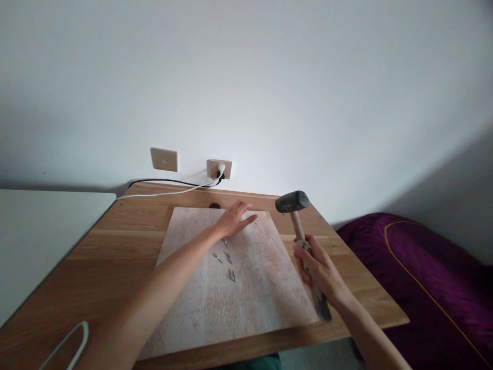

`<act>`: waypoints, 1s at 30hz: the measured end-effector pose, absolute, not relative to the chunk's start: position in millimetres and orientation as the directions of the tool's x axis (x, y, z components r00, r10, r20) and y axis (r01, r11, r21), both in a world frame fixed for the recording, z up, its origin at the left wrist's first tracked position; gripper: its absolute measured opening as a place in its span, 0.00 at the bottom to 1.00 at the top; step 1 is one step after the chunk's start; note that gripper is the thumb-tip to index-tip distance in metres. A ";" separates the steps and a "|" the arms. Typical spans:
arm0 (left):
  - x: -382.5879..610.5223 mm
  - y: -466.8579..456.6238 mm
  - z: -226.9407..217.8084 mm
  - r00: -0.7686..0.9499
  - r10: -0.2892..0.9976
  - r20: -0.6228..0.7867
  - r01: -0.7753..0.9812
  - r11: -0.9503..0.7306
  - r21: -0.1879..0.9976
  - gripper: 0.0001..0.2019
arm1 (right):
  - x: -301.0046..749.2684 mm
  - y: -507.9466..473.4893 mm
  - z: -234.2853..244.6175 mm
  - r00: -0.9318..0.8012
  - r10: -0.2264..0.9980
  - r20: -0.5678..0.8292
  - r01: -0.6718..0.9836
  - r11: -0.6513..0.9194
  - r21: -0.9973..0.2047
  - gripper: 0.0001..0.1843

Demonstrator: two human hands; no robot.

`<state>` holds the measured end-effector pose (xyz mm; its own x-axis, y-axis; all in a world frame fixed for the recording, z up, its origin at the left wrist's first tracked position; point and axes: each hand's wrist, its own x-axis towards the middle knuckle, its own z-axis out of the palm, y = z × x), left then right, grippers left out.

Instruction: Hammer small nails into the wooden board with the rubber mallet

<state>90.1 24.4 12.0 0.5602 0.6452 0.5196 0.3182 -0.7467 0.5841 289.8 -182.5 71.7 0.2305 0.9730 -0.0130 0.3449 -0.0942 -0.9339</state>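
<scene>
My right hand (pixel 318 262) is wrapped round the handle of a mallet (pixel 292 202), which is held up beside the board's right edge. Its head is dark and its handle is wooden, with a worn lower part. My left hand (pixel 234 218) reaches over the far part of a pale, scuffed board (pixel 215 308), thumb and fingers apart; whether something tiny lies between the fingertips cannot be seen. Several small silvery metal pieces (pixel 231 275), like screws or anchors, lie loose on the board below that hand. A few dark dots mark the board left of the hand.
Under the board is a wooden table (pixel 119 226) pushed against a white wall. A socket (pixel 219 168) holds plugs, with a white cable (pixel 165 193) and a black one crossing the table's back. A white surface (pixel 46 231) stands left; purple fabric (pixel 416 267) lies right.
</scene>
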 end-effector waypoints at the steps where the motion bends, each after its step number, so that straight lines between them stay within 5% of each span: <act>1: 88.7 25.4 13.8 0.542 0.657 0.523 0.333 -0.740 0.585 0.19 | 291.4 -182.9 75.1 0.216 0.974 -0.073 0.301 -0.138 -0.944 0.18; 5: 67.9 27.7 27.6 0.627 0.631 0.457 0.332 -0.747 0.576 0.08 | 295.2 -189.2 78.0 0.165 0.980 -0.109 0.408 -0.169 -0.897 0.21; 10: 17.5 12.5 61.5 0.902 0.368 0.226 0.241 -0.864 0.441 0.14 | 296.4 -189.2 69.3 0.097 0.993 -0.067 0.707 -0.116 -0.697 0.18; 14: -5.6 -5.1 77.0 0.912 0.404 0.072 0.351 -0.859 0.373 0.12 | 295.6 -179.7 54.3 0.044 0.999 -0.011 0.792 -0.041 -0.609 0.16; 23: 2.2 -2.5 49.6 0.906 0.389 0.168 0.235 -0.792 0.564 0.07 | 293.4 -181.4 38.8 0.040 0.998 -0.047 0.788 -0.061 -0.613 0.17; 30: 14.7 15.2 51.8 0.852 0.468 0.235 0.331 -0.829 0.450 0.08 | 292.4 -183.2 33.6 0.061 0.996 -0.065 0.832 -0.087 -0.548 0.19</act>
